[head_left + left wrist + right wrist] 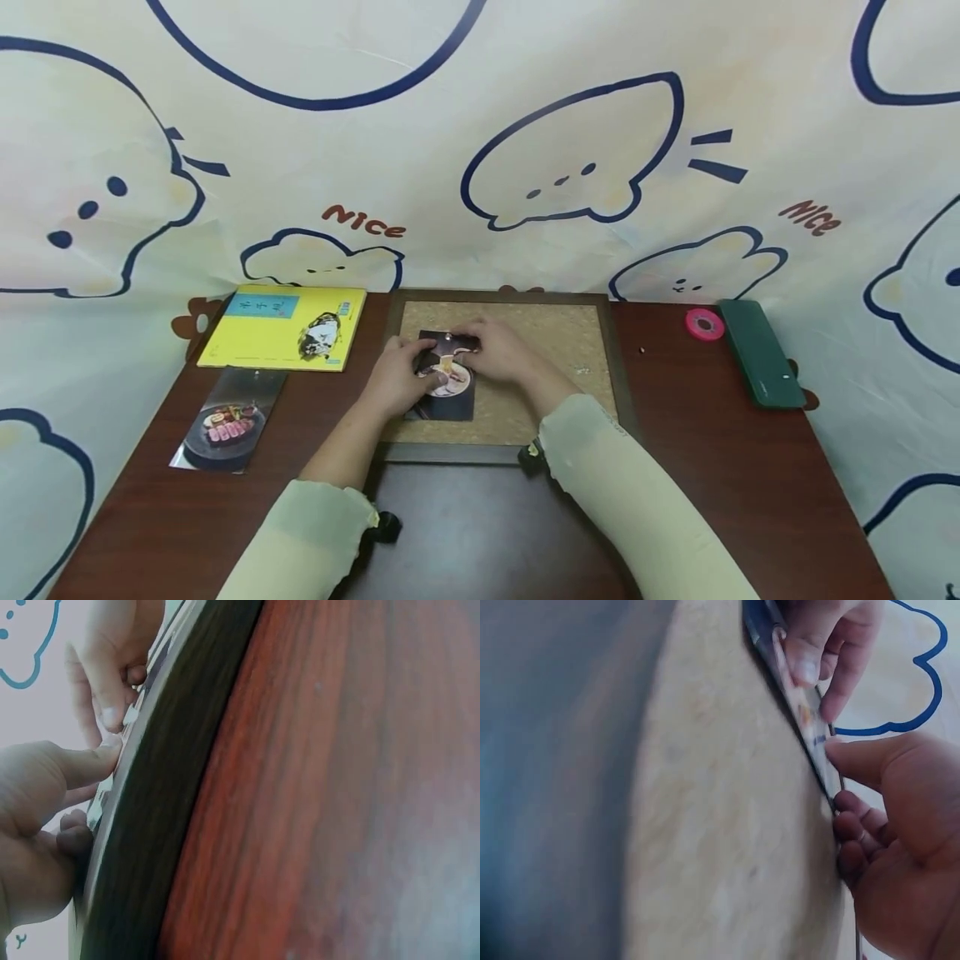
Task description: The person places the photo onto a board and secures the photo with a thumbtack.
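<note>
A dark photo card (453,408) showing a plate of food lies over the left half of a framed cork board (540,408). My left hand (395,379) holds its left side, the thumb across the picture. At its upper right, my right hand (498,354) pinches the card between thumb and fingers. In the right wrist view, the card (799,712) stands slightly off the cork along one edge, with my right hand (907,832) and left hand (836,645) both on it. A small bright spot, too small to identify, shows near the card's top.
To the left lie a yellow booklet (270,342) and another food photo (232,425). A pink ring-shaped roll (704,324) and a dark green box-like case (761,354) are at the right. Small clear bits (582,370) lie on the cork. A patterned cloth hangs behind the table.
</note>
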